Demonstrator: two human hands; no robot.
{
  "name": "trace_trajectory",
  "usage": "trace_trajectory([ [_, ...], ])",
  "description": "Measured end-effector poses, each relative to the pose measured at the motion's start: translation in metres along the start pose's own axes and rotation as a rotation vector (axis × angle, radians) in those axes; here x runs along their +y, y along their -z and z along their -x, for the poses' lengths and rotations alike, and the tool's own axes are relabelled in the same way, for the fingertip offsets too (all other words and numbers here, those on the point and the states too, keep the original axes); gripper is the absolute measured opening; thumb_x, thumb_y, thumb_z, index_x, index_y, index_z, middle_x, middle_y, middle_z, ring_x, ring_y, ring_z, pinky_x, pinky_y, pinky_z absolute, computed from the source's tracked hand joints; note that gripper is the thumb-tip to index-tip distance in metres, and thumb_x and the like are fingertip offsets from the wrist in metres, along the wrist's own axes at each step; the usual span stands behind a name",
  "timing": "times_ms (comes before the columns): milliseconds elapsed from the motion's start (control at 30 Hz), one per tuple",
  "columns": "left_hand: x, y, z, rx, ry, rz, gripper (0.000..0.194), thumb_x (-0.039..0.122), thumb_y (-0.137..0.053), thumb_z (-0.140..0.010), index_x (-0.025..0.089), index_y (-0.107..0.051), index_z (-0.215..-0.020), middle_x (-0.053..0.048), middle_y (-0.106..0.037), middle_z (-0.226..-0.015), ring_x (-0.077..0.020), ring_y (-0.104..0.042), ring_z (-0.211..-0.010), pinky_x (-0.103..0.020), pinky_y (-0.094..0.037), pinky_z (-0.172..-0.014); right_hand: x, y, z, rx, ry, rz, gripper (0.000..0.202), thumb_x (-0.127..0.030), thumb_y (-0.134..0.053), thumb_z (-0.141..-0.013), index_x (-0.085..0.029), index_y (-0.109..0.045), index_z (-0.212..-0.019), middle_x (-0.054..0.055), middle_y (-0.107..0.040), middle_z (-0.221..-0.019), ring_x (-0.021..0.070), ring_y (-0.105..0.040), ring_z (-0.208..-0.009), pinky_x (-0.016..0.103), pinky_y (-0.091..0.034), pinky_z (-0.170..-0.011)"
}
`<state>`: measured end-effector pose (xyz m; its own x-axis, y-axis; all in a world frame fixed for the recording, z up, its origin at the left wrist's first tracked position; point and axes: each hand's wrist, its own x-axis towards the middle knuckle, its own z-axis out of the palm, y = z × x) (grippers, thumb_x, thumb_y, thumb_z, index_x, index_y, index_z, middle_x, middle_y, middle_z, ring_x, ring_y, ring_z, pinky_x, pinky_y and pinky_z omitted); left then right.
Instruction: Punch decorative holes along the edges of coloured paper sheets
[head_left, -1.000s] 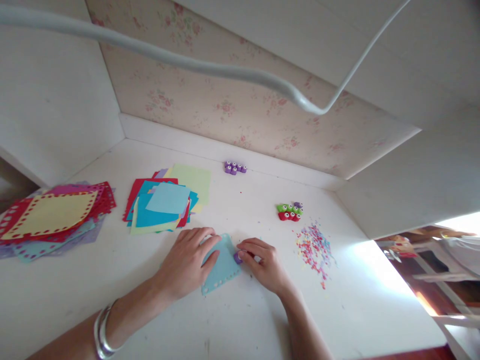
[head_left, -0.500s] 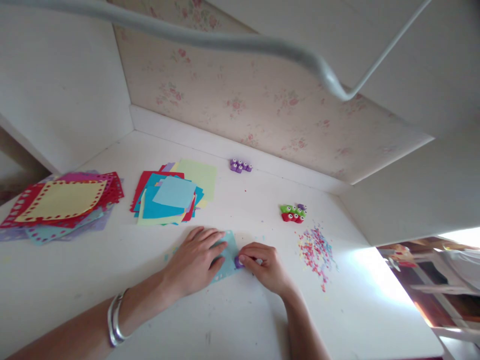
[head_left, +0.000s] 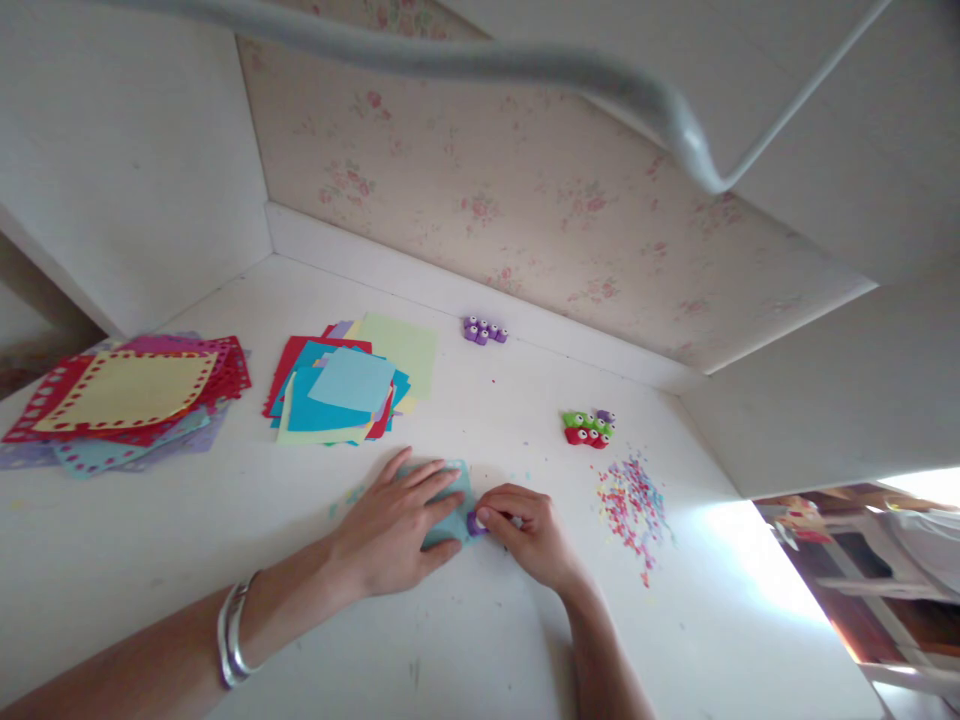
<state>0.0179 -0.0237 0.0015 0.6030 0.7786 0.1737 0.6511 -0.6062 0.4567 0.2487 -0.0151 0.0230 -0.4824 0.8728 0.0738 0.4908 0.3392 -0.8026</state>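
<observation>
My left hand [head_left: 394,532] lies flat with fingers spread on a light blue sheet of paper [head_left: 459,480], holding it against the white table. Part of the sheet is hidden under the palm and fingers. At its right edge sits a small purple paper punch [head_left: 472,524]. The fingers and thumb of my right hand [head_left: 531,530] are closed on this punch, with the thumb on top. My fingers cover much of the punch. A few pale blue paper bits [head_left: 352,497] lie left of the sheet.
Punched sheets [head_left: 127,390] are piled at far left, beside a stack of plain coloured paper [head_left: 352,380]. Purple punches [head_left: 484,331] stand near the wall; green, red and purple ones [head_left: 589,428] sit to the right. Confetti [head_left: 632,505] is heaped nearby.
My left thumb has moved down and now covers the near edge of the blue sheet. My right hand stays on the purple punch. The view has shifted slightly.
</observation>
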Motion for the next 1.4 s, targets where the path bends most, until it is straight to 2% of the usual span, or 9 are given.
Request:
trace_trajectory([
  [600,0.001,0.001,0.0,-0.019,0.015,0.0,0.045,0.055,-0.044,-0.094,0.032,-0.056,-0.131,-0.003,-0.051,-0.146,-0.0239,-0.039,-0.139,-0.051,-0.008,-0.119,-0.002,0.001,-0.001,-0.012,0.013,-0.047,0.023,-0.03,-0.057,-0.096,-0.02,-0.072,-0.083,0.005,-0.07,-0.084,0.0154,-0.063,-0.078,0.027,-0.048,-0.071],
  [667,0.001,0.001,0.0,-0.022,0.019,-0.006,0.046,0.056,-0.043,-0.095,0.032,-0.055,-0.132,-0.003,-0.05,-0.147,-0.0238,-0.038,-0.139,-0.051,-0.007,-0.118,-0.003,0.002,0.0,0.079,-0.008,-0.081,0.024,-0.034,-0.056,-0.096,-0.019,-0.071,-0.083,0.005,-0.068,-0.082,0.0155,-0.061,-0.075,0.028,-0.046,-0.068],
  [733,0.001,0.001,0.001,-0.021,0.016,-0.003,0.046,0.056,-0.043,-0.095,0.032,-0.055,-0.132,-0.004,-0.05,-0.147,-0.0239,-0.038,-0.139,-0.052,-0.006,-0.118,-0.008,0.001,0.001,0.262,-0.062,-0.224,0.036,-0.039,-0.052,-0.097,-0.019,-0.064,-0.07,0.002,-0.059,-0.066,0.0134,-0.053,-0.062,0.027,-0.042,-0.058],
  [833,0.0,0.0,0.002,-0.008,-0.001,0.01,0.046,0.057,-0.044,-0.094,0.031,-0.056,-0.131,-0.005,-0.05,-0.147,-0.0246,-0.039,-0.139,-0.053,-0.005,-0.118,-0.024,-0.002,-0.001,0.475,-0.137,-0.659,0.054,-0.051,-0.043,-0.098,-0.022,-0.036,-0.053,-0.007,-0.027,-0.046,0.0101,-0.025,-0.041,0.026,-0.028,-0.043],
  [933,-0.001,-0.001,0.002,0.01,-0.011,0.018,0.047,0.055,-0.048,-0.093,0.03,-0.056,-0.132,-0.006,-0.051,-0.146,-0.0264,-0.04,-0.138,-0.053,-0.005,-0.118,-0.039,-0.01,-0.008,0.355,-0.183,-0.962,0.058,-0.057,-0.045,-0.093,-0.024,-0.022,-0.051,-0.01,-0.014,-0.042,0.0081,-0.011,-0.036,0.025,-0.02,-0.037],
  [1033,-0.002,-0.002,0.003,0.013,-0.012,0.017,0.048,0.054,-0.048,-0.093,0.029,-0.055,-0.133,-0.007,-0.05,-0.147,-0.027,-0.04,-0.138,-0.054,-0.005,-0.118,-0.044,-0.022,-0.018,0.177,-0.234,-1.046,0.063,-0.056,-0.056,-0.087,-0.023,-0.021,-0.047,-0.011,-0.016,-0.038,0.0054,-0.011,-0.034,0.025,-0.016,-0.037],
  [1100,-0.001,-0.001,0.003,0.01,-0.01,0.014,0.048,0.054,-0.048,-0.093,0.029,-0.054,-0.134,-0.007,-0.051,-0.146,-0.0262,-0.039,-0.138,-0.055,-0.005,-0.118,-0.039,-0.029,-0.024,0.123,-0.278,-1.057,0.064,-0.054,-0.062,-0.085,-0.023,-0.022,-0.046,-0.011,-0.018,-0.037,0.0043,-0.013,-0.034,0.024,-0.014,-0.038],
  [1233,0.0,-0.001,0.003,0.028,-0.007,0.029,0.044,0.051,-0.051,-0.092,0.03,-0.056,-0.13,-0.005,-0.054,-0.142,-0.0259,-0.04,-0.138,-0.054,-0.008,-0.118,-0.024,-0.039,-0.026,0.086,-0.321,-0.934,0.062,-0.055,-0.061,-0.085,-0.023,-0.026,-0.045,-0.01,-0.021,-0.038,0.0045,-0.016,-0.035,0.024,-0.012,-0.038],
  [1400,0.0,-0.003,0.003,0.03,-0.003,0.05,0.041,0.049,-0.052,-0.092,0.032,-0.055,-0.129,-0.005,-0.053,-0.144,-0.0271,-0.041,-0.138,-0.058,-0.01,-0.117,-0.021,-0.042,-0.019,0.024,-0.235,-0.547,0.06,-0.051,-0.05,-0.093,-0.021,-0.032,-0.044,-0.006,-0.028,-0.041,0.0064,-0.021,-0.042,0.027,-0.017,-0.043],
])
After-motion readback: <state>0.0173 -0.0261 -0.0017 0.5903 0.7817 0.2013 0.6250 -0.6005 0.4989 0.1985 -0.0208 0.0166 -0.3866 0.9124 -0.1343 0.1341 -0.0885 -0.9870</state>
